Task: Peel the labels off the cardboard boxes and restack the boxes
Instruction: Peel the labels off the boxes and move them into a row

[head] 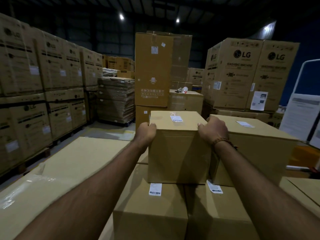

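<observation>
We have the top box (179,149) by its two upper near corners. Our left hand (146,131) curls over the left corner, thumb on the top edge and fingers round the side; our right hand (213,129) does the same at the right corner, a bracelet (220,140) on that wrist. Both hands grip the box and nothing else.

The box sits on two lower boxes (152,213), straddling the seam between them, with a second box (256,149) just beside it on the right. Its label (176,118) lies flat on top, near the far edge, under what looks like clear tape. The lower boxes carry barcode labels (155,189) near their far edges, partly tucked under the box we hold.

We judge the cardboard stiff and square, plain and smooth, so a palm grip may slip; hooking fingers over the corners, as now, seems sound. Its weight we cannot tell. Lifted, a hand under the base would steady it better. The label looks thin and likely to tear, so we would start at a corner and peel low and slow.
</observation>
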### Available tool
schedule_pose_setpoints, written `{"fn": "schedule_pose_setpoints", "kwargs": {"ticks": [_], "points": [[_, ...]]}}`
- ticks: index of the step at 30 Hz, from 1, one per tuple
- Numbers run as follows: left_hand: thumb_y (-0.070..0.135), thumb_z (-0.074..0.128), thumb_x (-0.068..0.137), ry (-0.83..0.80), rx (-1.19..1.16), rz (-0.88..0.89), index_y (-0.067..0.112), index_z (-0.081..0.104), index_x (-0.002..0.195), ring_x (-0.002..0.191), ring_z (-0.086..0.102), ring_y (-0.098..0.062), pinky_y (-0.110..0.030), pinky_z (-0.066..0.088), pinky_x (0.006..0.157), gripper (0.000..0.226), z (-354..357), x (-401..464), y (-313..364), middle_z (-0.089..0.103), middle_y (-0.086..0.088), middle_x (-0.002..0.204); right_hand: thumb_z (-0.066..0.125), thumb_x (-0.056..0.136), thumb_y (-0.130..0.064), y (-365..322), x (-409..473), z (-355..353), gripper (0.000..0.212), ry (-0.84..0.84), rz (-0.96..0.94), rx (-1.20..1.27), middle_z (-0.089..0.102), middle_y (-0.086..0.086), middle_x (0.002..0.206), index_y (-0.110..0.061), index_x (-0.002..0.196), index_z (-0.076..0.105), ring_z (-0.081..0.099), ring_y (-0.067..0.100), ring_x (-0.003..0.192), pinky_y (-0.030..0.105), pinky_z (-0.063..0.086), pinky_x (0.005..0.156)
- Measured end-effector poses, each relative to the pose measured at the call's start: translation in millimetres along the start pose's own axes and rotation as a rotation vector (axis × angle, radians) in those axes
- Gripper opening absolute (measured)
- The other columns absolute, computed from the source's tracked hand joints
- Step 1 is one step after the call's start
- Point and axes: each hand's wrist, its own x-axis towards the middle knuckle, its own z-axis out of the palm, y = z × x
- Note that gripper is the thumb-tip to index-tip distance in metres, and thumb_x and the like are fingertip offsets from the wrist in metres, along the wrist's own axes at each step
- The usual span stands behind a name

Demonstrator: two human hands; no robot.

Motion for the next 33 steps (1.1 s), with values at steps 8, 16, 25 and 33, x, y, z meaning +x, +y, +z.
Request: {"fn": "schedule_pose_setpoints", "kwargs": {"ticks": [8, 16, 25, 33], "points": [[0.036, 0.04, 0.108, 0.229, -0.06, 0.054, 0.017, 0.061, 0.113, 0.098, 0.066, -0.026, -0.044, 0.057, 0.084, 0.029, -10, -25, 26, 0.068, -0.009, 0.109, 0.065, 0.092, -0.05, -22, -12, -22, 0.049, 0.021, 0.037, 0.119, 0.054, 0.016, 0.133, -0.012, 0.122, 0.062, 0.055, 0.035, 0.115, 0.057, 0.055, 0.096], [0.043, 0.037, 0.107, 0.488, -0.023, 0.218, 0.022, 0.063, 0.099, 0.085, 0.064, -0.027, -0.042, 0.051, 0.071, 0.035, -67, -75, 18, 0.068, -0.012, 0.097, 0.064, 0.081, -0.054, -53, -47, -37, 0.049, -0.095, -0.05, 0.361, 0.06, 0.009, 0.129, -0.014, 0.11, 0.069, 0.061, 0.028, 0.108, 0.049, 0.06, 0.089], [0.04, 0.039, 0.11, 0.691, -0.028, 0.279, 0.019, 0.067, 0.104, 0.071, 0.051, -0.013, -0.032, 0.039, 0.061, 0.037, -169, -163, 0, 0.059, 0.0, 0.081, 0.068, 0.089, -0.047, -112, -151, -30, 0.043, -0.169, -0.183, 0.483, 0.052, 0.006, 0.132, -0.014, 0.117, 0.069, 0.059, 0.023, 0.108, 0.046, 0.06, 0.091], [0.04, 0.042, 0.109, 0.661, -0.023, 0.272, 0.02, 0.068, 0.098, 0.072, 0.055, -0.013, -0.033, 0.043, 0.063, 0.035, -279, -231, -45, 0.062, 0.003, 0.08, 0.073, 0.09, -0.04, -162, -274, -5, 0.043, -0.267, -0.029, 0.675, 0.061, -0.003, 0.112, -0.019, 0.121, 0.053, 0.061, 0.014, 0.095, 0.038, 0.058, 0.081]]}}
